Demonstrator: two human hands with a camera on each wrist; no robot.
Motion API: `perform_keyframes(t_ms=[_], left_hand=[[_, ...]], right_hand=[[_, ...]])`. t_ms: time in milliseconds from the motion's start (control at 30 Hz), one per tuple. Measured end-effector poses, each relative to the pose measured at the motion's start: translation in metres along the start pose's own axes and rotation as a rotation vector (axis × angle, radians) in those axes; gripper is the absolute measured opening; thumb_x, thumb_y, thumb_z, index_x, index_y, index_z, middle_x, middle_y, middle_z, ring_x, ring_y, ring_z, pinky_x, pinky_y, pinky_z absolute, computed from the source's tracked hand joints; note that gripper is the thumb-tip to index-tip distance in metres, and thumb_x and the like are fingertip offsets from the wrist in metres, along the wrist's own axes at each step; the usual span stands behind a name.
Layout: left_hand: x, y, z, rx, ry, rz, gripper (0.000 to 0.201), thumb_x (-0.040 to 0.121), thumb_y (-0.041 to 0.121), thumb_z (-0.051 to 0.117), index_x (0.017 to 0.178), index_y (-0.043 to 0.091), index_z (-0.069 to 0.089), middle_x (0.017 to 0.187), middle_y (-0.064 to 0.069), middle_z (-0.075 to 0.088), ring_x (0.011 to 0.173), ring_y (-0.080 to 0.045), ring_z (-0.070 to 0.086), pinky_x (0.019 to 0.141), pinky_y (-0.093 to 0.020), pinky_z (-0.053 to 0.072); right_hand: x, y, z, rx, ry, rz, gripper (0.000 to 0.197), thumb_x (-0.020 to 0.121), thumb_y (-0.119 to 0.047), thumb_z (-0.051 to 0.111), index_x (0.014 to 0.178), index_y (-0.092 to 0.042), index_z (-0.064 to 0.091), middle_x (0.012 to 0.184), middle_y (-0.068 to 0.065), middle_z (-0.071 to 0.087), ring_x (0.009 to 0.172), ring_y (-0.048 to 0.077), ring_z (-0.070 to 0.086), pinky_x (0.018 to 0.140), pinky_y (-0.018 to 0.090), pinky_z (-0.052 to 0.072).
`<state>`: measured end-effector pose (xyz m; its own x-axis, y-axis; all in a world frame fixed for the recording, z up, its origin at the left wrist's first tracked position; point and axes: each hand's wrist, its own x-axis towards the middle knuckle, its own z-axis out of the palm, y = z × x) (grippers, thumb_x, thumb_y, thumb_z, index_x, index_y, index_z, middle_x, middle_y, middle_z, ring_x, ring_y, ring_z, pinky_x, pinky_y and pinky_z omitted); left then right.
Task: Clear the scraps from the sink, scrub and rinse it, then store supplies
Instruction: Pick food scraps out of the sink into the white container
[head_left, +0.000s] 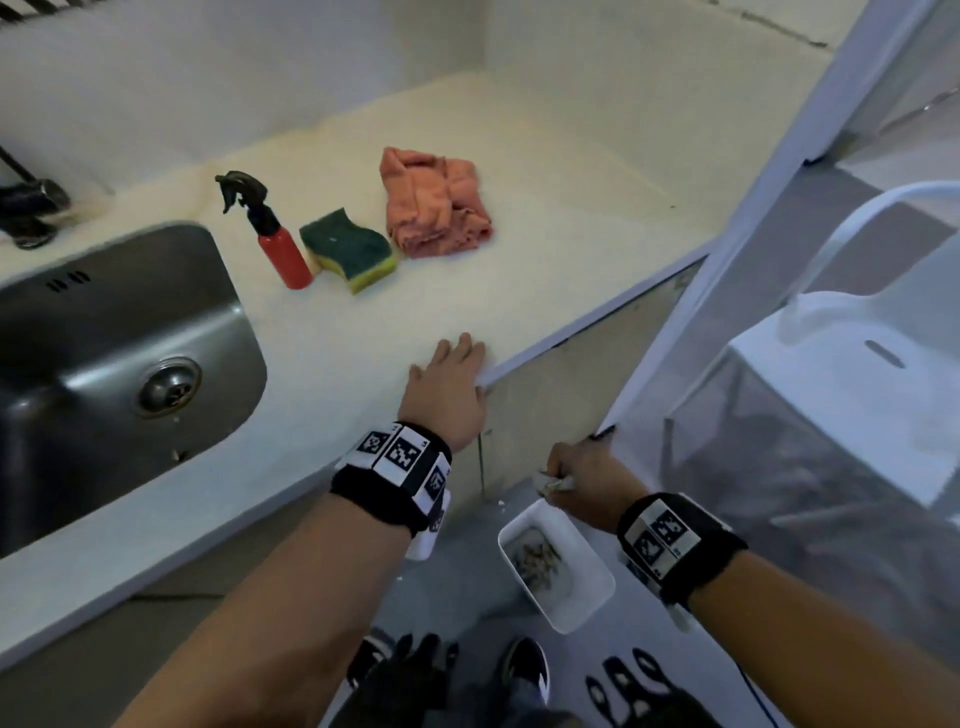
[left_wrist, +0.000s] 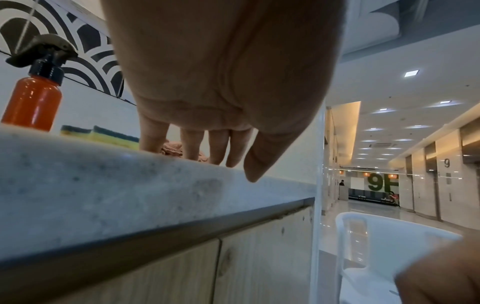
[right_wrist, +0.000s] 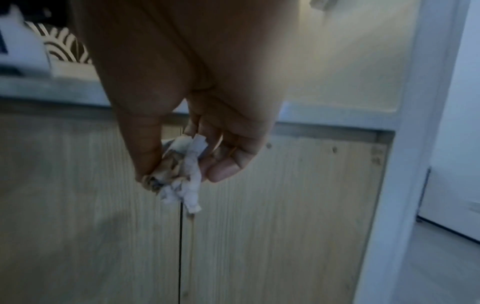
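Right hand (head_left: 582, 480) pinches a wad of scraps (right_wrist: 179, 174) above the white bin (head_left: 587, 597) on the floor. Left hand (head_left: 447, 389) lies flat, fingers straight, on the bench (head_left: 363, 332) edge, right of the sink (head_left: 104, 332).

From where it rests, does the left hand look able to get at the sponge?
Probably yes. The left hand lies flat on the counter edge, holding nothing, and only bare counter shows between it and the sponge. The spray bottle stands to the sponge's left, off that path.
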<state>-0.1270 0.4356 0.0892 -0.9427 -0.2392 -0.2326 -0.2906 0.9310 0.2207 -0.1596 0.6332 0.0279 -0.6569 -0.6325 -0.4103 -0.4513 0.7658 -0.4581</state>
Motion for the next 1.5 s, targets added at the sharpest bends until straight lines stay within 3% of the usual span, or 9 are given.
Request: perform_keyframes(t_ms=[100, 333, 467, 633, 767, 867, 967, 1233, 1500], left_hand=[[0.001, 0.005, 0.006, 0.014, 0.009, -0.042, 0.056, 0.097, 0.019, 0.037, 0.149, 0.015, 0.018, 0.159, -0.001, 0.01, 0.145, -0.024, 0.011, 0.112, -0.056, 0.022], [0.002, 0.001, 0.009, -0.016, -0.007, -0.045, 0.061, 0.097, 0.01, 0.038, 0.151, 0.017, 0.012, 0.16, 0.003, 0.002, 0.148, -0.023, 0.003, 0.116, -0.054, 0.013], [-0.001, 0.0, 0.01, -0.026, 0.016, -0.033, 0.062, 0.095, 0.009, 0.039, 0.151, 0.018, 0.014, 0.16, 0.001, 0.003, 0.148, -0.022, 0.004, 0.116, -0.052, 0.012], [-0.005, -0.003, 0.008, -0.048, 0.021, -0.015, 0.06, 0.096, 0.01, 0.038, 0.151, 0.017, 0.016, 0.16, 0.001, 0.005, 0.148, -0.021, 0.005, 0.116, -0.051, 0.013], [-0.017, -0.008, 0.002, -0.132, 0.044, -0.016, 0.05, 0.096, 0.014, 0.038, 0.146, 0.018, 0.032, 0.157, 0.001, 0.02, 0.143, -0.021, 0.024, 0.116, -0.047, 0.022], [-0.031, -0.019, -0.01, -0.203, 0.077, -0.059, 0.04, 0.095, 0.019, 0.042, 0.134, 0.023, 0.05, 0.146, 0.005, 0.042, 0.128, -0.019, 0.046, 0.104, -0.037, 0.04], [-0.049, -0.041, -0.029, -0.192, 0.083, -0.109, 0.034, 0.095, 0.028, 0.045, 0.127, 0.028, 0.056, 0.131, 0.008, 0.057, 0.113, -0.016, 0.056, 0.092, -0.032, 0.046], [-0.086, -0.144, -0.092, -0.17, 0.17, -0.245, 0.028, 0.092, 0.035, 0.05, 0.118, 0.033, 0.058, 0.117, 0.013, 0.063, 0.105, -0.012, 0.059, 0.088, -0.031, 0.048], [-0.08, -0.253, -0.113, -0.143, 0.078, -0.236, 0.028, 0.092, 0.027, 0.052, 0.119, 0.028, 0.059, 0.124, 0.007, 0.061, 0.111, -0.016, 0.058, 0.092, -0.031, 0.046]], right_hand=[[-0.002, 0.025, 0.03, 0.063, -0.029, 0.056, 0.032, 0.082, -0.038, 0.055, 0.089, -0.007, 0.061, 0.091, 0.013, 0.064, 0.088, 0.031, 0.061, 0.075, 0.032, 0.044], [-0.005, 0.051, 0.065, 0.026, -0.14, 0.163, 0.033, 0.09, -0.019, 0.055, 0.122, -0.017, 0.059, 0.13, 0.006, 0.055, 0.119, 0.024, 0.053, 0.098, 0.024, 0.038], [-0.002, 0.051, 0.062, -0.007, -0.095, 0.174, 0.029, 0.088, -0.022, 0.056, 0.117, -0.022, 0.06, 0.127, 0.004, 0.057, 0.114, 0.024, 0.055, 0.095, 0.03, 0.044], [0.001, 0.029, 0.038, 0.024, -0.028, 0.104, 0.026, 0.087, -0.015, 0.056, 0.112, -0.014, 0.064, 0.114, 0.008, 0.061, 0.105, 0.026, 0.057, 0.084, 0.025, 0.04], [0.003, -0.002, 0.017, 0.059, -0.006, 0.007, 0.025, 0.086, -0.013, 0.056, 0.11, -0.015, 0.065, 0.113, 0.003, 0.063, 0.102, 0.021, 0.059, 0.077, 0.018, 0.035], [0.004, -0.04, -0.004, 0.062, -0.012, -0.098, 0.024, 0.088, -0.017, 0.056, 0.111, -0.017, 0.064, 0.112, -0.001, 0.064, 0.092, 0.015, 0.058, 0.077, 0.018, 0.039], [0.006, -0.085, -0.023, 0.04, 0.005, -0.205, 0.02, 0.09, -0.02, 0.056, 0.108, -0.02, 0.064, 0.108, -0.003, 0.064, 0.083, 0.009, 0.053, 0.077, 0.02, 0.044], [0.036, -0.207, -0.057, 0.017, 0.058, -0.399, 0.017, 0.089, -0.027, 0.059, 0.104, -0.024, 0.064, 0.104, -0.005, 0.06, 0.086, 0.013, 0.057, 0.08, 0.026, 0.045], [0.093, -0.29, -0.036, -0.024, 0.087, -0.311, 0.022, 0.088, -0.028, 0.06, 0.109, -0.023, 0.063, 0.115, 0.001, 0.056, 0.102, 0.018, 0.056, 0.088, 0.027, 0.041]])
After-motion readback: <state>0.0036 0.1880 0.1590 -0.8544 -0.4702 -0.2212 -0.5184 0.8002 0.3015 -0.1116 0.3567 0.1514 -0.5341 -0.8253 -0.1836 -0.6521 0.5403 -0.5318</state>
